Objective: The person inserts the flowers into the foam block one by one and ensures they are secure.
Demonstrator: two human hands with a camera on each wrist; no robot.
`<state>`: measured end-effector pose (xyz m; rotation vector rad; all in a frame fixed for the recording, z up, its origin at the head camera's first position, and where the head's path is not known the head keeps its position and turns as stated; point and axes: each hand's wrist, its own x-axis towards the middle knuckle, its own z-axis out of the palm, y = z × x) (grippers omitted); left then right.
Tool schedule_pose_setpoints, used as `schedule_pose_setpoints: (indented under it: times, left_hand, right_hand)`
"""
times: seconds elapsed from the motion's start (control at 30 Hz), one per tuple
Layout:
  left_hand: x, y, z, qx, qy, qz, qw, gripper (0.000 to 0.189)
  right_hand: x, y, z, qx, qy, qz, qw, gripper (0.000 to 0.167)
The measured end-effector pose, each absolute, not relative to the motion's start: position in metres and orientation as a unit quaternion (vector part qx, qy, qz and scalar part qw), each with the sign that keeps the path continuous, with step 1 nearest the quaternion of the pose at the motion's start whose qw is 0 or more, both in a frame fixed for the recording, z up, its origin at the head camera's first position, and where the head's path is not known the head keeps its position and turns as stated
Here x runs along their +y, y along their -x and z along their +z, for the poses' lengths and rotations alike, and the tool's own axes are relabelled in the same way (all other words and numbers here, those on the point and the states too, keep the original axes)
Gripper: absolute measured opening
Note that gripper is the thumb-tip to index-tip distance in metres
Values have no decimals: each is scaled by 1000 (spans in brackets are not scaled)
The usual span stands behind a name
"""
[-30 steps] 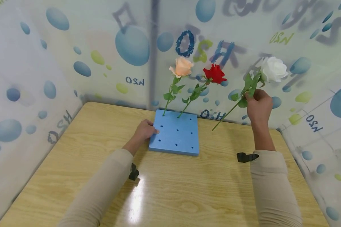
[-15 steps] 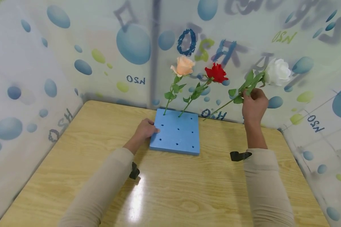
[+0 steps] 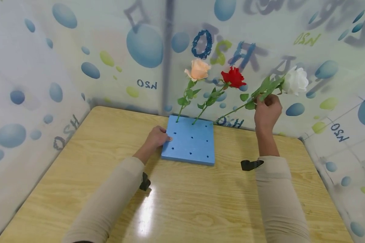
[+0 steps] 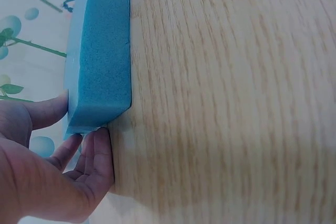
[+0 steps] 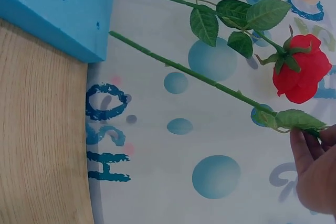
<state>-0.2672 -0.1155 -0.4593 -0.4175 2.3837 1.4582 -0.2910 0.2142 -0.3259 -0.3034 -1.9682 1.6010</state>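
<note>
A blue foam block [image 3: 182, 143] with several small holes lies on the table. My left hand [image 3: 156, 136] grips its left side, thumb on the top face and fingers against the side, as the left wrist view also shows. My right hand [image 3: 267, 113] pinches an artificial white rose [image 3: 295, 81] by its leafy stem, which slants down left. In the right wrist view the bare end of this stem [image 5: 173, 65] is beside the block's corner hole, just off the edge. A peach rose [image 3: 198, 70] and a red rose [image 3: 233, 77] stand in holes along the block's back edge.
The wooden table [image 3: 185, 202] reaches back to a patterned wall covering [image 3: 115, 44] close behind the block. Another covered wall [image 3: 346, 148] borders the right side. A black strap mount [image 3: 250, 165] sits at my right wrist.
My right hand has moved left with the white rose, tilting it flatter, and the stem's end has come up to the block's back right corner. My left hand keeps its hold.
</note>
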Motion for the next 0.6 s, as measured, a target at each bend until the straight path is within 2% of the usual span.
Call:
schedule_pose_setpoints:
  times: [0.6]
  left_hand:
    - [-115, 267, -458, 839, 140, 500, 163, 48]
  right_hand:
    - [208, 300, -336, -746, 108, 597, 276, 31]
